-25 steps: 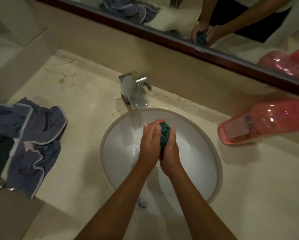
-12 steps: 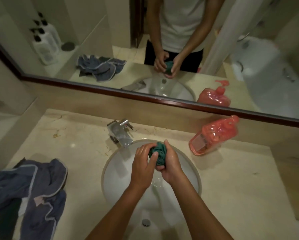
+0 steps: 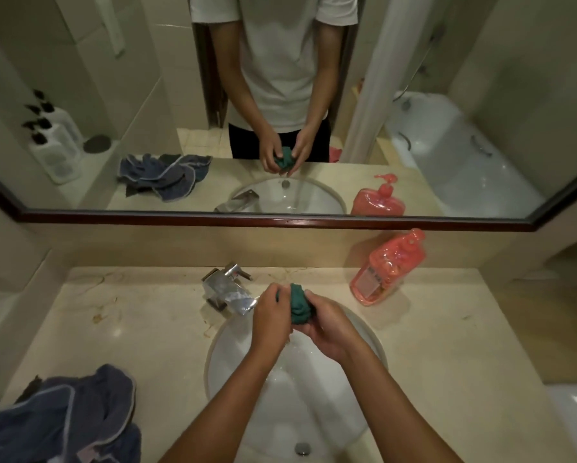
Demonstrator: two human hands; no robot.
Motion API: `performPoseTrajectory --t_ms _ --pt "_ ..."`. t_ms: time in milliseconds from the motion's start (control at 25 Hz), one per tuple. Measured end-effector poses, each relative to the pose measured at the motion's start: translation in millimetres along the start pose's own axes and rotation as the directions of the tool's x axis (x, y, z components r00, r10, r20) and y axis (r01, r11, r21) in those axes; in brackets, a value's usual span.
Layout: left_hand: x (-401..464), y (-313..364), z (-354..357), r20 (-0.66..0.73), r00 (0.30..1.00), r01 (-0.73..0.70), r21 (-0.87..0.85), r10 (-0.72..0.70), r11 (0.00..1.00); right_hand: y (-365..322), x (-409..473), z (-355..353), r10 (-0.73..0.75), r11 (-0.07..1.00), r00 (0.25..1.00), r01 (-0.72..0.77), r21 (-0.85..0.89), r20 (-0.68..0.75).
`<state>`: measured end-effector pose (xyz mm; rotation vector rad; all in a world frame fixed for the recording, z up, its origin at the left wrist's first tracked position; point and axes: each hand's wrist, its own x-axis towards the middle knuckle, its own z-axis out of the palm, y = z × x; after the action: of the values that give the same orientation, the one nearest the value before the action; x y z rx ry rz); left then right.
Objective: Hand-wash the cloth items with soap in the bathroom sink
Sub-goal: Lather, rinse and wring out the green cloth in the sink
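Head view: both hands are raised over the far rim of the round white ceramic sink (image 3: 220, 349), meeting around a small wadded dark-green cloth (image 3: 300, 305). Left hand (image 3: 273, 317): fingers curled over the cloth's left side, knuckles up, gripping it. Right hand (image 3: 330, 329): fingers and thumb wrapped round the cloth's right and lower part, gripping it. The cloth is bunched tight, its top showing between the two hands, held clear above the basin. Chrome square-bodied tap (image 3: 227, 292) sits just left of the left hand, its spout touching or nearly touching the knuckles; cannot tell which. Pink translucent plastic pump bottle (image 3: 387, 267) stands right of and beyond the right hand, near the wall, tilted in this wide-angle view. Heap of blue-grey cloths with pale edging (image 3: 63, 419) lies on the beige marble counter (image 3: 153, 329), well left of the left forearm. Metal drain (image 3: 303, 448) visible between the forearms.
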<state>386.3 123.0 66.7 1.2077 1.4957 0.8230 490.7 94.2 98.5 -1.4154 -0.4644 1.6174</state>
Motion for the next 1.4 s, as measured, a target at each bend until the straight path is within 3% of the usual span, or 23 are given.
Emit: performPoseTrajectory --t_ms 160,280,360,480,640,800,1000,1160,1280,1400 --pt "-15.6 16.8 2.7 -0.101 0.993 -0.070 -0.046 0.065 0.997 1.2 -3.3 11.6 -0.161 0.956 0.961 0.096 -0.276 -0.224" --pt "-18.7 21.3 7.6 -0.079 0.994 -0.076 -0.056 0.072 0.995 -1.3 -4.8 18.3 -0.165 0.935 0.960 0.079 -0.346 -0.227" --pt "-18.1 20.1 8.0 -0.084 0.982 -0.161 0.088 0.169 0.983 -0.2 -5.2 21.5 -0.178 0.927 0.957 0.086 -0.366 -0.227" --pt "-14.8 20.2 5.0 -0.058 0.962 -0.245 0.258 0.268 0.934 3.1 -2.8 23.4 -0.122 0.964 0.950 0.045 -0.263 -0.286" --pt "-11.6 25.1 -0.2 -0.036 0.974 -0.187 0.430 0.224 0.883 4.3 -0.5 28.8 -0.021 0.995 0.959 -0.008 -0.101 -0.283" --pt "-7.3 24.4 4.5 -0.076 0.992 -0.077 0.299 0.105 0.951 6.9 6.5 33.3 -0.148 0.986 0.937 0.117 -0.115 -0.316" --pt "-8.0 18.3 16.3 -0.103 0.988 -0.106 0.080 0.114 0.991 14.4 21.4 24.8 -0.363 0.907 0.869 0.246 -0.341 -0.337" --pt "-7.3 4.8 27.9 -0.121 0.989 -0.067 0.098 0.079 0.993 31.8 35.3 9.1 -0.385 0.884 0.861 0.239 -0.402 -0.334" --pt "-5.1 -16.3 37.2 -0.074 0.997 0.046 0.122 -0.038 0.991 41.6 40.6 -3.4 -0.340 0.881 0.873 0.165 -0.444 -0.349" --pt "-3.9 -17.7 40.4 -0.019 0.996 0.093 0.108 -0.092 0.990 43.7 38.9 -8.9 -0.388 0.826 0.861 0.167 -0.539 -0.328"
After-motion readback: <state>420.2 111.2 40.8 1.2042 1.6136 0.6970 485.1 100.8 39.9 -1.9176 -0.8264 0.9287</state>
